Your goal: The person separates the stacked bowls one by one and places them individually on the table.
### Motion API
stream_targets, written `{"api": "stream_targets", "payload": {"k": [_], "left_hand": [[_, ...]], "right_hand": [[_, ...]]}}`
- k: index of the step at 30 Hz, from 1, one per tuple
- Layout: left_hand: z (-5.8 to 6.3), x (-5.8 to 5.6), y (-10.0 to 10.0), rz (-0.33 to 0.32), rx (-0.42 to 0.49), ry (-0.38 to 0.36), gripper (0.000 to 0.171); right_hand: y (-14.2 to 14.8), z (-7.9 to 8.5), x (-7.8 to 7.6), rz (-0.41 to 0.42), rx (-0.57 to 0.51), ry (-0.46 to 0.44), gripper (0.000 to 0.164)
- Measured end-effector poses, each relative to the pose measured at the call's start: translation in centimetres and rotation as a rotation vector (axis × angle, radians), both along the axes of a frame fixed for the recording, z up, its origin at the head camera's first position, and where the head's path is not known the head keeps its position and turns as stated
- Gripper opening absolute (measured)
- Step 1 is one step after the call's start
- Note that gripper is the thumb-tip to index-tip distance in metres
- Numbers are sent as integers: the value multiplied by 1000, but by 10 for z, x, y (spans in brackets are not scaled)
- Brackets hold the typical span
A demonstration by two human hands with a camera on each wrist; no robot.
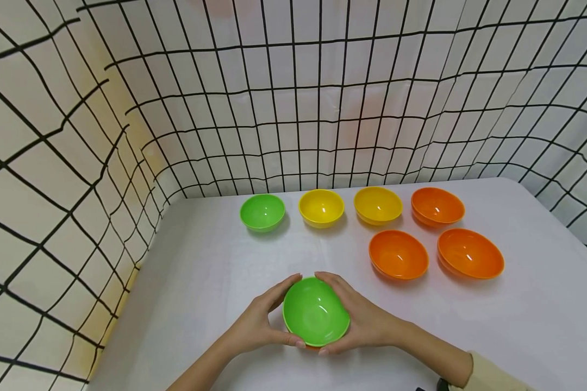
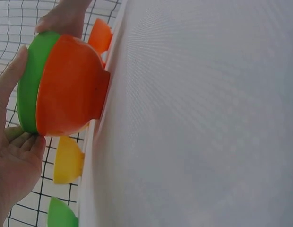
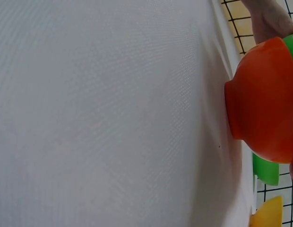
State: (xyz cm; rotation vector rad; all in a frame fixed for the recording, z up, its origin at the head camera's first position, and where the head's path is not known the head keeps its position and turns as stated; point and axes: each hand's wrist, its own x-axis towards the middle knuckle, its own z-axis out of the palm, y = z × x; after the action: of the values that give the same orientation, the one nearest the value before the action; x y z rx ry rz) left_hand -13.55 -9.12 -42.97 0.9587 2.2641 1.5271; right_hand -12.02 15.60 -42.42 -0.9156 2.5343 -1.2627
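At the front middle of the table, a green bowl (image 1: 316,312) sits nested inside an orange bowl (image 2: 71,90). From above, only a sliver of the orange one shows below the green rim. My left hand (image 1: 266,320) holds the green bowl from the left, thumb at the near edge and fingers at the far edge. On the opposite side my right hand (image 1: 367,319) grips it the same way. Seen from the right wrist, the foot of the orange bowl (image 3: 264,99) is right at the white tabletop.
Along the back stand a second green bowl (image 1: 262,213), two yellow bowls (image 1: 321,208) (image 1: 378,205) and an orange bowl (image 1: 437,207). Two more orange bowls (image 1: 398,255) (image 1: 470,253) lie in front at the right. Walls with a black grid (image 1: 295,87) rise behind and beside the white table (image 1: 191,282).
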Motion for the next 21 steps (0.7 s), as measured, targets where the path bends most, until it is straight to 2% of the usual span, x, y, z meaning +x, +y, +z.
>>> {"api": "stream_targets", "payload": {"k": [7, 12, 15, 21], "left_hand": [[1, 0, 0, -1, 1, -3, 100], [1, 0, 0, -7, 7, 2, 99], [1, 1, 0, -2, 1, -15, 100], [1, 2, 0, 5, -4, -52, 104]], "right_hand": [[-1, -3, 0, 0, -4, 82, 106], [-1, -4, 1, -18, -17, 106, 105], [-2, -5, 2, -25, -24, 123, 107], [-3, -6, 2, -24, -37, 218, 109]]}}
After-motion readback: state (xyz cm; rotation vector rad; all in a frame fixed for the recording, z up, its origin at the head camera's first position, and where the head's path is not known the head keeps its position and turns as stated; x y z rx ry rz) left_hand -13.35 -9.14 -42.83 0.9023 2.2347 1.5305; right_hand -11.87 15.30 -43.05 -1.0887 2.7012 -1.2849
